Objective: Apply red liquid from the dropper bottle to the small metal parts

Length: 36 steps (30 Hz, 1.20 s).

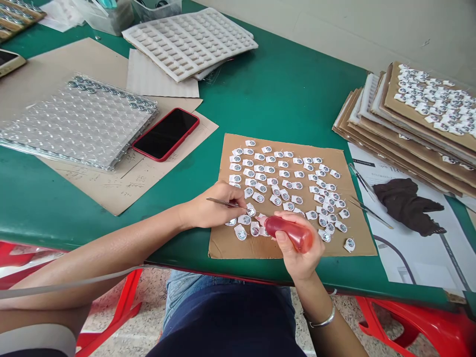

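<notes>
Nothing here can be read with certainty. Pencilled figures run across the brown kraft paper (122, 183) (they look like sums, but too faint to make out). The white printed sheet (401, 258) has a dark heading strip and small type, and the round discs (275, 200) on white tags bear tiny printed marks, all illegible.

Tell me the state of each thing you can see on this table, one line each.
Left hand: pinching steel tweezers, tips at a white-tagged disc.
Right hand: gripping a red squeeze bottle, tilted, nozzle toward the discs.
Phone: face up, screen dark, red case.
Clear blister tray: metal discs along its far edge.
Cardboard stack: piled, top sheet covered with tagged discs.
Dark cloth: crumpled.
</notes>
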Tool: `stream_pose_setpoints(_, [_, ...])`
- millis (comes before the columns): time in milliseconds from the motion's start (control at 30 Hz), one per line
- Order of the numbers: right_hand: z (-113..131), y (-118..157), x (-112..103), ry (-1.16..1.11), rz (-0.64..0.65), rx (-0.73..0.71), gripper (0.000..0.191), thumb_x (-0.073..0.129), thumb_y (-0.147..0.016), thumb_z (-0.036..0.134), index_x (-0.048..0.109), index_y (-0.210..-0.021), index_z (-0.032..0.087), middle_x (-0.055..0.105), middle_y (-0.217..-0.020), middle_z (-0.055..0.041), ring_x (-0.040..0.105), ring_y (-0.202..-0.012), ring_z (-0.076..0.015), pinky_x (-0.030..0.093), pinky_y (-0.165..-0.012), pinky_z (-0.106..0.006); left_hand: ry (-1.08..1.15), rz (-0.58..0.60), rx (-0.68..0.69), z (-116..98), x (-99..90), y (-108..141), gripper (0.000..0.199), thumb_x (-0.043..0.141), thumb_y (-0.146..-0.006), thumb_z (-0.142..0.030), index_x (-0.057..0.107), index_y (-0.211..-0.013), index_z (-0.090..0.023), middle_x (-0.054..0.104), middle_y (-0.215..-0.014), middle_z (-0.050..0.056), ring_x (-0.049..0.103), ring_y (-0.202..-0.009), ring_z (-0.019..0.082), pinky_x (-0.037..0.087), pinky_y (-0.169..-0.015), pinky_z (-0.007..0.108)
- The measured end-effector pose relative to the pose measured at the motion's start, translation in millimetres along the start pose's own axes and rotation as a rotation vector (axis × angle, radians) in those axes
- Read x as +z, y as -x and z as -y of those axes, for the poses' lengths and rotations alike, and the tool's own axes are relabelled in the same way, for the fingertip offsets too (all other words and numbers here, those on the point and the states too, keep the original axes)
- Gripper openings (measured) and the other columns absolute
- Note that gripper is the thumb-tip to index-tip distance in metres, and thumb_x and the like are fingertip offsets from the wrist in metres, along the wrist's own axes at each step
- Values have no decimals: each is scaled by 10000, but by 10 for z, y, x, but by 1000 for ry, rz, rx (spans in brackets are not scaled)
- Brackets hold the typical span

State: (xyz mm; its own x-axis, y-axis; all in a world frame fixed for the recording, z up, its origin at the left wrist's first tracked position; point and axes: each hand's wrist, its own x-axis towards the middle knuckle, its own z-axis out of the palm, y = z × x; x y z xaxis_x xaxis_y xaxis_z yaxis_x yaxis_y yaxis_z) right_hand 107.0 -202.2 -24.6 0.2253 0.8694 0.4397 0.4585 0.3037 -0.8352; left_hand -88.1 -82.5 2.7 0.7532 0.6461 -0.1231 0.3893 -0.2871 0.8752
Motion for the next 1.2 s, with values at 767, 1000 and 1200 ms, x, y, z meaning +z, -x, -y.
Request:
stream_pose_setpoints(767, [20, -28, 36, 50, 29, -83, 301, 673, -726, 192, 574, -1010, 181, 675, -960, -84, 665, -888, -217, 575, -763, -428, 58, 8, -57, 4, 1, -31, 123, 612, -745, -198, 681, -765, -99, 664, -669, 47, 577, -588, 112, 420, -503, 194])
stream_pose_setpoints(1000, [23, -29, 35, 46, 49, -90, 326, 678, -724, 187, 567, -1030, 181, 674, -981, -89, 661, -904, -219, 576, -771, -431, 59, 10, -58, -4, -1, -33, 129, 614, -745, -207, 679, -760, -96, 659, -663, 46, 572, -580, 111, 414, -498, 195])
stream_pose_setpoints(1200, [27, -35, 38, 24, 59, -82, 348, 684, -717, 176, 569, -1045, 180, 672, -1001, -92, 657, -921, -219, 571, -787, -427, 73, 1, -44, 0, 3, -25, 124, 619, -741, -205, 681, -757, -99, 661, -665, 43, 573, -583, 107, 420, -502, 191])
